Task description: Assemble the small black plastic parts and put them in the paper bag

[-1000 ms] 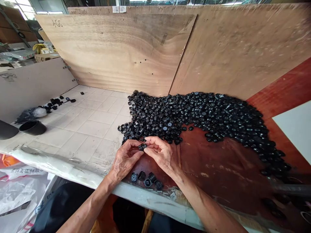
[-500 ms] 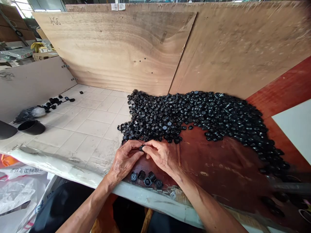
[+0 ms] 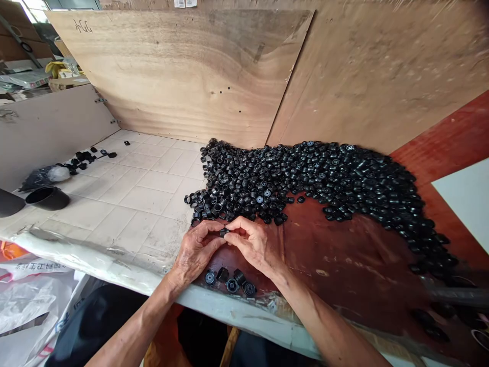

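Observation:
Between my two hands is one small black plastic cap [image 3: 223,232], mostly covered by the fingertips. My left hand [image 3: 196,251] pinches it from the left with thumb and forefinger. From the other side, my right hand [image 3: 250,242] grips it with thumb and bent fingers. Several loose black caps [image 3: 232,285] lie at the table's front edge, just below the hands; some show a round, ribbed face. Right behind the fingers begins a wide heap of similar black caps [image 3: 263,178], spreading far to the right.
A wooden board [image 3: 183,71] walls off the back. On the pale tiled surface [image 3: 133,199] at left stand a black cup [image 3: 48,198], a plastic bag [image 3: 38,178] and scattered black pieces [image 3: 84,159]. The brown tabletop [image 3: 313,244] lies to the right, with a white panel [image 3: 466,204] beyond.
The view has tipped slightly downward. Both hands stay in the same place on the cap, with the right fingers shifted a little.

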{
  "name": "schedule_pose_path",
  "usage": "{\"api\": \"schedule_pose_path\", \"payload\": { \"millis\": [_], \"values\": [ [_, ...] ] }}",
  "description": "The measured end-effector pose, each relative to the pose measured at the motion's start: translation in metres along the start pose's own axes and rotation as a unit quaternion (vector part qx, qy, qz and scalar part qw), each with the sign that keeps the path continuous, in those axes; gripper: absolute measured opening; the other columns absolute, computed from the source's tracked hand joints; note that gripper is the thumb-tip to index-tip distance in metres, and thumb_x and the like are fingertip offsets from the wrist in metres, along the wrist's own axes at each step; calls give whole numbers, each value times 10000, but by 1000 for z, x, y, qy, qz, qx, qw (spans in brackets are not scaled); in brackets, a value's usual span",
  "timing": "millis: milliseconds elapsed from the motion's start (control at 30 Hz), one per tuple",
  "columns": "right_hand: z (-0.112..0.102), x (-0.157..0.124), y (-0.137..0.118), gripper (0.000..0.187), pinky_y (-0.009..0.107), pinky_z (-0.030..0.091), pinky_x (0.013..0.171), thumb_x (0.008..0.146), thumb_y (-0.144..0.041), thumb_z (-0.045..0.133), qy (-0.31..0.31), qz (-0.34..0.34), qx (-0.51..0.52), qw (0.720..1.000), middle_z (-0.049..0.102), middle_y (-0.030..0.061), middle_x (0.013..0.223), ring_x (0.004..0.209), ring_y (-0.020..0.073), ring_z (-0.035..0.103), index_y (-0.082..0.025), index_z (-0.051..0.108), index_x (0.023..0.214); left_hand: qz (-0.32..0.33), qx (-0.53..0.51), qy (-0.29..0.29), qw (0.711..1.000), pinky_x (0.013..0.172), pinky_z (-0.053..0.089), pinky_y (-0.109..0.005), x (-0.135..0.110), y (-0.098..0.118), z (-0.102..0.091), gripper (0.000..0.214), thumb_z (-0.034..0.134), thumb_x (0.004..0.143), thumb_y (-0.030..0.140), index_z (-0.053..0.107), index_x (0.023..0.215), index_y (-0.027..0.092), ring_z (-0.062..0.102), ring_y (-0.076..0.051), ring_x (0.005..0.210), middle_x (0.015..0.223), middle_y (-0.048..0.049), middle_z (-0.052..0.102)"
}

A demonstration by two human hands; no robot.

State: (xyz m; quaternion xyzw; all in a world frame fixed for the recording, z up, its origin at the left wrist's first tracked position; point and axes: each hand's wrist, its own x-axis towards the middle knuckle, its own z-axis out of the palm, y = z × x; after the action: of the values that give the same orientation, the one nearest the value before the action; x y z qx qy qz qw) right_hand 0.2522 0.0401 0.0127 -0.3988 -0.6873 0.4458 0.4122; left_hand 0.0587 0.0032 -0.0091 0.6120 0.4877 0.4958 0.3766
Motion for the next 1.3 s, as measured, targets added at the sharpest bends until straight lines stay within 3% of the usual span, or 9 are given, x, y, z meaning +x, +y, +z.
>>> {"api": "schedule_pose_path", "payload": {
  "millis": [100, 200, 367, 467, 600, 733, 900, 1067, 1300],
  "values": [
    [-1, 1, -2, 31, 301, 541, 802, 890, -245, 705, 11, -44, -3, 999, 750, 30, 938, 870, 199, 705, -221, 723, 881, -38, -33, 6, 999, 903, 638, -349, 1, 5, 1, 182, 782, 918, 333, 760, 1069, 236, 762, -216, 991, 1136, -53, 790],
    [0, 2, -2, 72, 297, 543, 785, 917, -245, 686, 11, -49, 14, 999, 744, 36, 944, 866, 194, 702, -220, 732, 868, -67, -65, 7, 996, 832, 644, -334, 1, 9, 2, 209, 790, 887, 334, 757, 1057, 217, 764, -225, 970, 1122, -70, 796],
    [2, 2, 1, 86, 304, 560, 840, 849, -150, 660, 26, -73, 46, 996, 736, 27, 953, 911, 194, 702, -220, 707, 866, -69, -70, 12, 995, 822, 635, -324, 1, 10, 3, 202, 791, 865, 305, 760, 1043, 214, 759, -218, 965, 1121, -68, 792],
    [3, 2, 0, 135, 302, 577, 835, 832, -149, 649, 23, -51, 43, 997, 739, 28, 980, 901, 192, 705, -220, 711, 928, -69, -72, 9, 995, 851, 634, -332, 1, 10, 3, 213, 794, 881, 323, 750, 1054, 207, 757, -221, 989, 1142, -70, 786],
    [3, 0, -4, 237, 285, 596, 792, 880, -242, 711, 36, -7, 29, 999, 764, 32, 981, 851, 189, 728, -218, 708, 1116, -24, -51, 5, 998, 922, 616, -330, 1, 5, 1, 208, 784, 926, 323, 742, 1093, 207, 743, -215, 1048, 1167, -70, 761],
    [3, -2, -7, 258, 281, 581, 751, 993, -332, 647, 32, -44, -58, 997, 767, 40, 914, 778, 189, 733, -213, 679, 1220, 35, -7, -4, 999, 935, 611, -329, 1, 0, 0, 173, 763, 961, 304, 738, 1113, 225, 746, -204, 1044, 1142, -59, 749],
    [2, -4, -9, 171, 259, 543, 697, 1030, -358, 594, 15, -76, -108, 991, 755, 39, 880, 736, 177, 705, -223, 691, 1070, 57, 6, 5, 998, 962, 614, -345, 1, 0, 1, 178, 768, 960, 314, 731, 1112, 229, 746, -201, 1039, 1146, -55, 751],
    [-1, -5, -7, 157, 249, 503, 660, 989, -274, 591, -18, -35, -69, 997, 694, -8, 780, 657, 149, 633, -206, 681, 1099, 31, 3, 11, 999, 932, 627, -335, 1, 0, 1, 156, 750, 971, 285, 713, 1106, 215, 749, -207, 1053, 1162, -65, 748],
    [5, -2, 5, 258, 268, 408, 626, 1058, -340, 472, -13, -50, -119, 992, 587, -19, 688, 605, 143, 545, -222, 567, 849, 177, 116, -7, 977, 1000, 610, -339, 2, 2, -1, 232, 682, 997, 135, 683, 1207, 233, 726, -187, 1132, 1190, -62, 749]
  ]
}}
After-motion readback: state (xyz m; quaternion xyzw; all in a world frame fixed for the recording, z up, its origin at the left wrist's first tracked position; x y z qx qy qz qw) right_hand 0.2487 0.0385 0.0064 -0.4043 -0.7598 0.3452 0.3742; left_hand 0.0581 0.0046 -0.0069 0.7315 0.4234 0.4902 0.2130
